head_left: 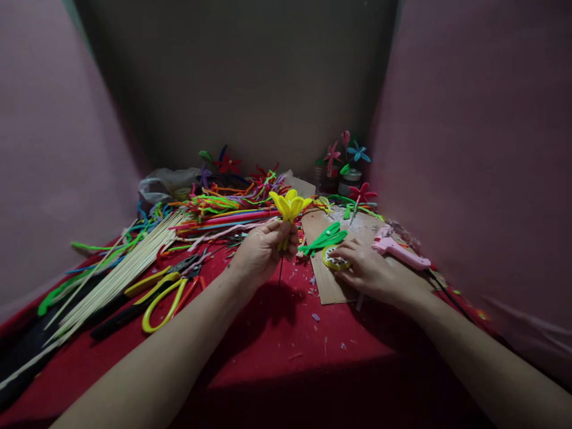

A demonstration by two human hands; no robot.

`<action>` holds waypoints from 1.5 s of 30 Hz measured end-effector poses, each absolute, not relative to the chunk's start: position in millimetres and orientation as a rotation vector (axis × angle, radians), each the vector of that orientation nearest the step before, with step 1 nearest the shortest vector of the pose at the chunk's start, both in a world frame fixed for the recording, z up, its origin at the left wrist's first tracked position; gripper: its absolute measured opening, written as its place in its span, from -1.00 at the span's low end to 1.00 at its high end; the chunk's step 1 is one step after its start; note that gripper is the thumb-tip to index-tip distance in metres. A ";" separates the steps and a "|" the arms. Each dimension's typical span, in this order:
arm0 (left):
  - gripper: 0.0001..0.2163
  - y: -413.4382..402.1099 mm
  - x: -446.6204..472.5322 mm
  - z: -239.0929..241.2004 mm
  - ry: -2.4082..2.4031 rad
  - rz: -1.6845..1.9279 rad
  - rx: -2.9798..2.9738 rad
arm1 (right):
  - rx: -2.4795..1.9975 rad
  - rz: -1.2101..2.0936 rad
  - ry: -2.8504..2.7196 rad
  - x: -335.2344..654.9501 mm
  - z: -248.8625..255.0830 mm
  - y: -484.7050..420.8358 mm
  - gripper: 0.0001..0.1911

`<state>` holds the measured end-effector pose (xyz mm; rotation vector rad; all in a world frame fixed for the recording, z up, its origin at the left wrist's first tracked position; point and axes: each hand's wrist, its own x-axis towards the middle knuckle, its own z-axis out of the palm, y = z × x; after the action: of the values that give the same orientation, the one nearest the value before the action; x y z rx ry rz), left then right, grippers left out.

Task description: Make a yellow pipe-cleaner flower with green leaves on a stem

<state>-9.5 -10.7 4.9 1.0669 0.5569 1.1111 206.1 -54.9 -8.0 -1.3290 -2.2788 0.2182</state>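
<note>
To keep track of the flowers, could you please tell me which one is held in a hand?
The yellow flower, gripped at its stem by the left hand; the pink flower, blue flower and red flower sit farther back, untouched.

The lower part of the yellow flower [289, 205] is hidden inside the closed left hand [261, 253]; only a thin dark stem [280, 273] is seen below the fist. The green tape roll [333, 260] is partly covered by the fingers of the right hand [367, 272], so the grip on it cannot be told. Left of the left hand, the bundle of wooden skewers [116, 277] is cut off by the picture's edge. The cord [447, 292] of the pink glue gun [399, 250] is lost in shadow beside the right forearm. Beyond the right hand, the jar [350, 177] is too dim to be made out.
</note>
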 end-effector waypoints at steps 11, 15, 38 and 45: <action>-0.86 -9.2 -9.4 3.6 0.567 1.100 1.056 | -1.329 0.673 -1.848 218.6 -7.8 -54.3 -0.72; -0.87 -12.0 -7.0 6.7 0.564 1.093 1.035 | -1.193 0.966 -1.557 217.9 -5.8 -53.7 -0.68; -0.86 -21.5 -5.5 18.3 0.493 1.117 1.053 | -0.871 1.452 -1.243 168.0 19.4 -47.5 -0.76; -0.77 -21.6 -10.3 18.2 0.511 1.107 1.452 | -0.896 1.698 -1.255 167.6 20.8 -44.4 -0.71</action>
<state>-10.3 -21.6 18.2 1.4517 0.5106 1.1068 167.6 -44.4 20.8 -0.8962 -1.2547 1.6983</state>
